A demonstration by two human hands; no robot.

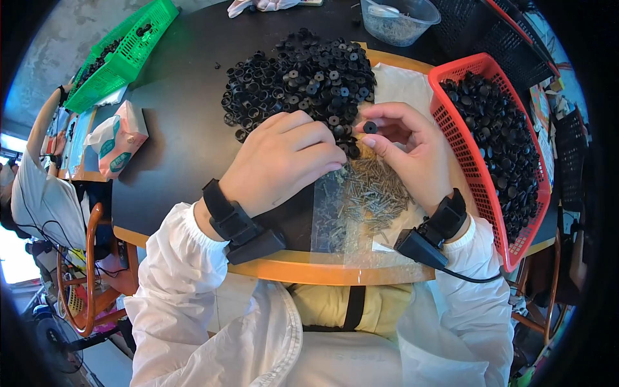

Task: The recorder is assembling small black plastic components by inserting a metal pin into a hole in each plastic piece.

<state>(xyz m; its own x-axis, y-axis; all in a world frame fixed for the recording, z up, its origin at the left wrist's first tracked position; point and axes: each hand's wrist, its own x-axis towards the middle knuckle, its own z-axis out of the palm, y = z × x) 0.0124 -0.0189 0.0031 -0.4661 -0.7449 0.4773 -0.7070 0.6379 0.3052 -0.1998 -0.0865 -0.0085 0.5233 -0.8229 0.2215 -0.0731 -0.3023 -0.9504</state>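
Note:
A small round black cap with a hole in its middle (369, 127) is pinched between the thumb and fingers of my right hand (412, 145). My left hand (284, 158) is curled at the near edge of a pile of black caps (303, 84). Its fingertips are together beside a few caps, and whatever they hold is hidden. Just below both hands lies a heap of small metal screws (374, 193) on a clear plastic sheet (329, 226). Each of my wrists wears a black strap with a device.
To the right stands a red basket (477, 187) full of black caps. A clear tub (400, 29) sits at the back, with black crates (496, 39) beyond. A tissue box (126, 138) and a green basket (129, 64) are at the left, near another person (48, 187).

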